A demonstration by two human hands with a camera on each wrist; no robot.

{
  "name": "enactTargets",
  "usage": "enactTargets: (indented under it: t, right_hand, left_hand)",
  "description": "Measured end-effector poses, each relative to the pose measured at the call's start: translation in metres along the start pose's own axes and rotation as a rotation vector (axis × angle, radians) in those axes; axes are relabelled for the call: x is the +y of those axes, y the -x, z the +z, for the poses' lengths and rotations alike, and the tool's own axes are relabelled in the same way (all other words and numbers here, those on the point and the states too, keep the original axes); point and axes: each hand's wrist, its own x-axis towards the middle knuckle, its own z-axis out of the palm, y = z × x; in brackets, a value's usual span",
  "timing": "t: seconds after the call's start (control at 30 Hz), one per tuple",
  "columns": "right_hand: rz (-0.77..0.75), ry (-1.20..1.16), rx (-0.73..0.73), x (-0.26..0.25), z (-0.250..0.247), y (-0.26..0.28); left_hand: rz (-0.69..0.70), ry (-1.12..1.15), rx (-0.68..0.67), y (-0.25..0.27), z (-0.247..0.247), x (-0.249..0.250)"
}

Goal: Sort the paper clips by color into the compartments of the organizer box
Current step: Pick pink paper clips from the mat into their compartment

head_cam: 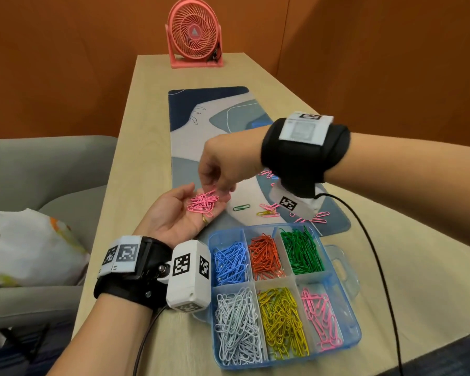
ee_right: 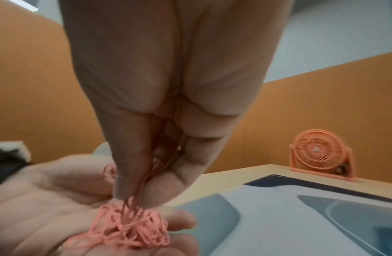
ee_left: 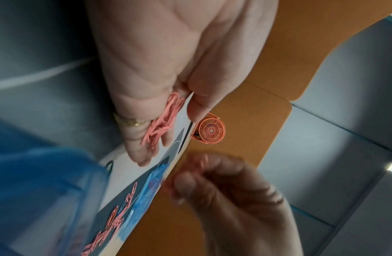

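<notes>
- The left hand [head_cam: 179,213] lay palm up at the centre of the head view, fingers relaxed and flat, carrying a tangle of pink paper clips [head_cam: 202,203] on its fingers; a gold ring [head_cam: 205,220] showed on one finger.
- The right hand [head_cam: 223,166] hung just above that palm, fingertips bunched downward and pinching a few pink clips [ee_right: 133,202] whose lower ends touched the heap, as the right wrist view showed.
- The organizer box [head_cam: 347,346], clear blue plastic, sat on the bench [head_cam: 147,131] at the lower right of the head view, just beside the left wrist.
- Its far row held blue clips [head_cam: 229,263], orange clips [head_cam: 265,256] and green clips [head_cam: 300,249], left to right.
- Its near row held white clips [head_cam: 238,325], yellow clips [head_cam: 281,320] and a smaller lot of pink clips in the box [head_cam: 320,318].
- On the patterned desk mat [head_cam: 209,118] beyond the box lay loose clips: a green clip [head_cam: 241,207], a yellow clip [head_cam: 265,213] and scattered pink ones [head_cam: 319,217] near the right wrist camera.
- A pink desk fan [head_cam: 194,33] stood at the far end of the bench, at the top of the frame.
- A grey chair [head_cam: 52,169] with a plastic bag [head_cam: 30,245] on it sat at the left edge.
</notes>
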Motion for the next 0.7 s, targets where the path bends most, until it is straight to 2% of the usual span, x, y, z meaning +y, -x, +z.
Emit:
enactTargets:
  t: [0.17,0.37,0.57,0.7]
  right_hand:
    - [-0.063,0.116,0.074,-0.01,0.002,-0.011]
    - [0.046,0.017,0.114,0.013,-0.006,0.009]
    - [0.239,0.197,-0.02,0.061,0.013,0.045]
    - [0.303,0.189,-0.136,0.081,0.026,0.063]
  left_hand:
    - [0.028,-0.002,0.039,0.002,0.002,0.0]
    - [0.02,-0.019,0.089,-0.002,0.0,0.001]
    - [0.059,-0.04,0.093,-0.002,0.0,0.001]
    - [0.061,-0.024,0.09,0.0,0.002,0.0]
